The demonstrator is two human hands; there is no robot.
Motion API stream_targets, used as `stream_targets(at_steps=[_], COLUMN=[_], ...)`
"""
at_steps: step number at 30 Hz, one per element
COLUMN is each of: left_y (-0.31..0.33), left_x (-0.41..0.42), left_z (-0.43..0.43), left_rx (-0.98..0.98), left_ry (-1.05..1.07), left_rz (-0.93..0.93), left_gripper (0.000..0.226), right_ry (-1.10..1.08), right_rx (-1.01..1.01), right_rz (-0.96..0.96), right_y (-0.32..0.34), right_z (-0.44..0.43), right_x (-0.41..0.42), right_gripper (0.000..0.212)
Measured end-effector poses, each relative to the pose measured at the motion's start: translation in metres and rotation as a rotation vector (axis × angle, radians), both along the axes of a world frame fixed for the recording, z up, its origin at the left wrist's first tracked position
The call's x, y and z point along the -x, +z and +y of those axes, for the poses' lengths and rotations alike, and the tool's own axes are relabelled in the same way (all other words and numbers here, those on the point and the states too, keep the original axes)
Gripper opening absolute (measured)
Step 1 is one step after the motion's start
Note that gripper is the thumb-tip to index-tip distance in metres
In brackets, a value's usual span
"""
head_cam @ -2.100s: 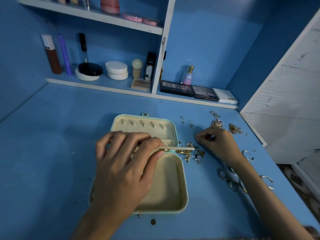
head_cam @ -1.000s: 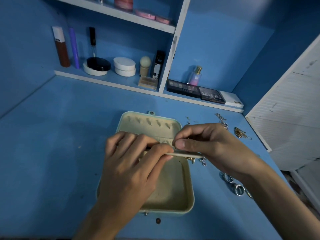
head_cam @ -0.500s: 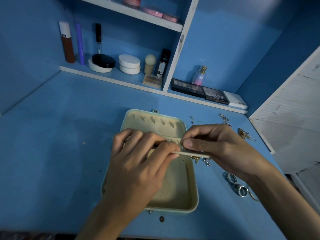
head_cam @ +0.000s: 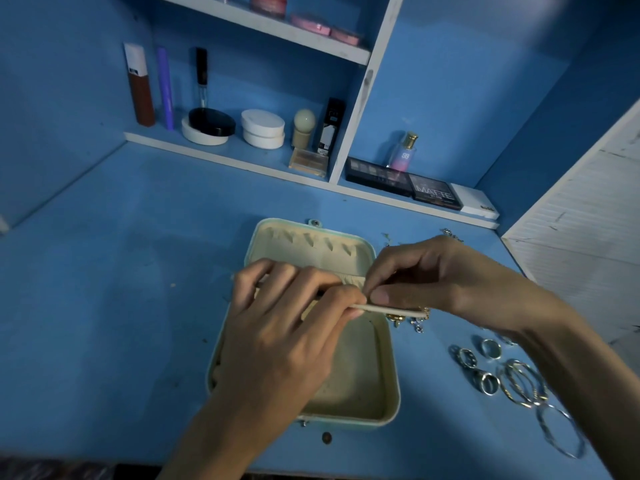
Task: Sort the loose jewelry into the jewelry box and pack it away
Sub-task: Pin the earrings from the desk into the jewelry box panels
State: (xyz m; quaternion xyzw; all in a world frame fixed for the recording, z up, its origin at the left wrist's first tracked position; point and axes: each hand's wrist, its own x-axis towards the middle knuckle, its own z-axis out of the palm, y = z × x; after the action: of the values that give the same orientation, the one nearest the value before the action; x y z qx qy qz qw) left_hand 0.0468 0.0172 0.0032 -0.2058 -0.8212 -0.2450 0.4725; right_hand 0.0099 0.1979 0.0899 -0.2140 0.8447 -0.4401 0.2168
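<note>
Since two seconds ago the right hand (head_cam: 450, 282) has left the loose pieces and come over the jewelry box (head_cam: 391, 393), which lies open on the bench (head_cam: 121, 271). Its grip pinches a thin cream strip (head_cam: 391, 310) over the box's middle, thumb and curled fingers closed on it. The left hand (head_cam: 287, 327) pinches the strip's other end in its grip. Gold charms (head_cam: 394, 317) lie just right of the box under the strip; silver rings (head_cam: 491, 368) sit farther right
</note>
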Motion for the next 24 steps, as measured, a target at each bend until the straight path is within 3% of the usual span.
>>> stream_targets(at_steps=[7, 14, 24], left_y=[0.0, -0.001, -0.003], left_x=[0.001, 0.0, -0.002], left_z=[-0.001, 0.0, 0.001], left_rx=[-0.006, 0.004, 0.031], left_ry=[-0.008, 0.009, 0.018], left_rz=[0.002, 0.004, 0.036], left_gripper=[0.012, 0.014, 0.01], right_ry=[0.176, 0.263, 0.241], right_rx=[-0.149, -0.3, -0.34], right_rz=[-0.035, 0.049, 0.056], right_y=[0.018, 0.024, 0.021], right_z=[-0.01, -0.017, -0.018], right_x=[0.017, 0.02, 0.018], right_gripper=[0.011, 0.014, 0.011])
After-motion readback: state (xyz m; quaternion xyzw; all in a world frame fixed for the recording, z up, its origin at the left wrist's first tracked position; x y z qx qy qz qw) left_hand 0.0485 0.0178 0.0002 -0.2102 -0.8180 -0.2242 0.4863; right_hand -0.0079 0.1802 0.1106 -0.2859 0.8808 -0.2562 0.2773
